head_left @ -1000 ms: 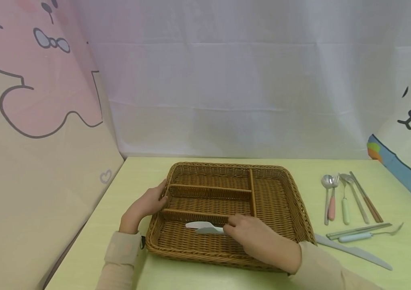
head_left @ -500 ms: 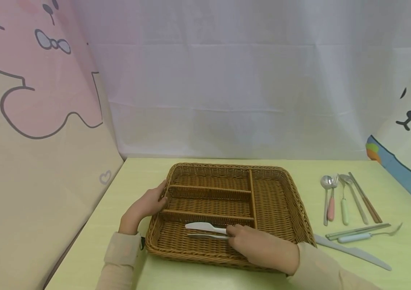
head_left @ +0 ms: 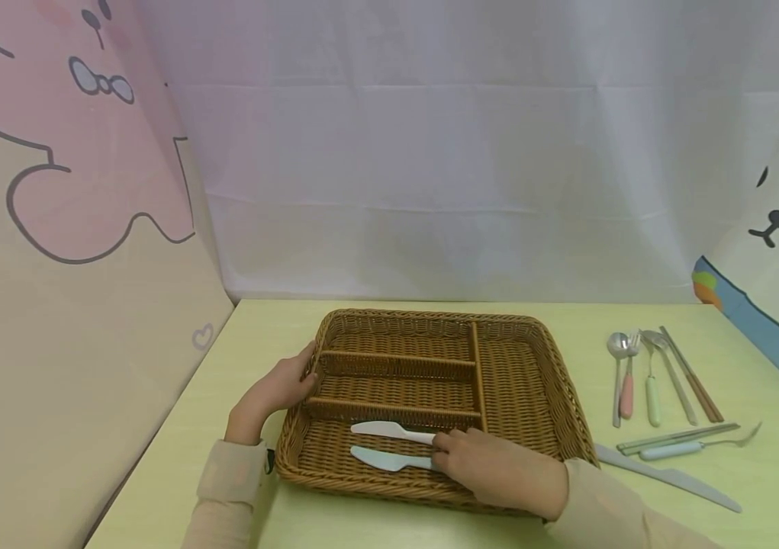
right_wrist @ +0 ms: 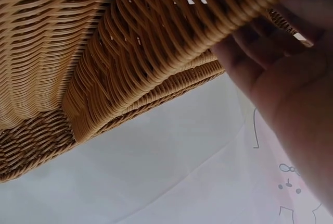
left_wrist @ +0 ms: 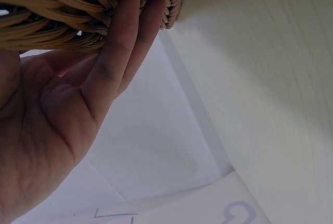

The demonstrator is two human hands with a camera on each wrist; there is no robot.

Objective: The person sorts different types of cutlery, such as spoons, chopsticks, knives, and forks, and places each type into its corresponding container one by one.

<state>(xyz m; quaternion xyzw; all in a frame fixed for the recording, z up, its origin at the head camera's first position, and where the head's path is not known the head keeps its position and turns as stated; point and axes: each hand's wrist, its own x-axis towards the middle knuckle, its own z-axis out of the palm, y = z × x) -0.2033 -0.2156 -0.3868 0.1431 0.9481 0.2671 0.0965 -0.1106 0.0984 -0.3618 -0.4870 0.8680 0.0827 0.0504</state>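
A brown wicker basket [head_left: 396, 357] with dividers sits on the table. At its left rim my left hand [head_left: 284, 385] grips the wicker, thumb over the edge and fingers along the outside wall, as the left wrist view shows. Inside the front left compartment lie a white knife [head_left: 378, 429] and a light blue knife [head_left: 382, 458], side by side and apart, blades pointing left. My right hand [head_left: 474, 465] holds their handle ends near the short divider; the handles are hidden beneath the fingers. In the right wrist view, a divider and shadow partly cover the right fingers [right_wrist: 244, 67].
Right of the basket lie a spoon [head_left: 616, 374], a pink-handled fork [head_left: 628, 385], green-handled cutlery [head_left: 653, 396], a metal fork [head_left: 677, 381] and brown chopsticks [head_left: 694, 381]. Nearer are metal chopsticks [head_left: 677, 436], a blue-handled fork [head_left: 671, 451] and a grey knife [head_left: 684, 482].
The two knives were overlapping and have spread apart. The light blue one shifted toward the front rim and turned flat. My right hand moved slightly forward to the near side; my left hand stayed put.
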